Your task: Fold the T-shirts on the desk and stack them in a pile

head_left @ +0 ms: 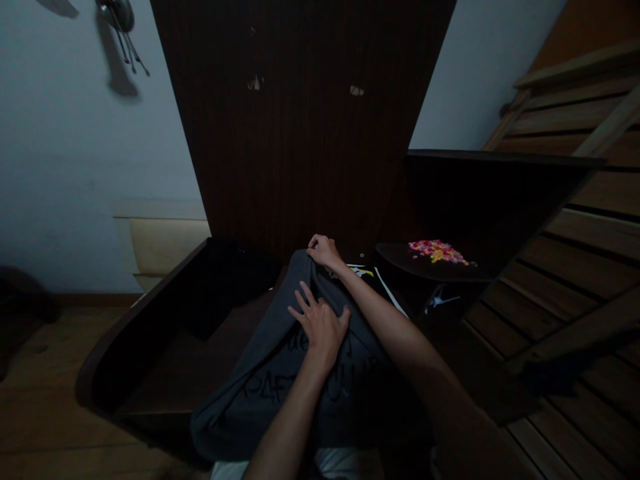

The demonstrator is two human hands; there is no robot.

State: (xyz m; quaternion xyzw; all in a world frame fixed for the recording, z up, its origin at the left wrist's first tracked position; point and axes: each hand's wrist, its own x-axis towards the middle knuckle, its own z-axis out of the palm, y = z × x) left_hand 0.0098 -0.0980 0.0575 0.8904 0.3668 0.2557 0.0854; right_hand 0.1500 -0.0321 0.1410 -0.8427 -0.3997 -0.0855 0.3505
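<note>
A dark grey garment [270,360] with black lettering lies spread over the dark wooden seat or bench in front of me. My left hand [320,327] rests palm down on its upper part, fingers spread apart. Farther off, my right hand [324,252] pinches the cloth at the garment's far edge, fingers curled together. The fabric is creased between the two hands. My right forearm covers part of the garment's right side, and its lower right is lost in shadow.
A black cloth [225,287] lies left on the bench [170,380]. Beyond rises a dark wooden panel [305,147]. Right of it, small pink and yellow pieces [437,252] sit on a corner shelf [400,257]. A slatted wooden structure [590,233] stands at far right.
</note>
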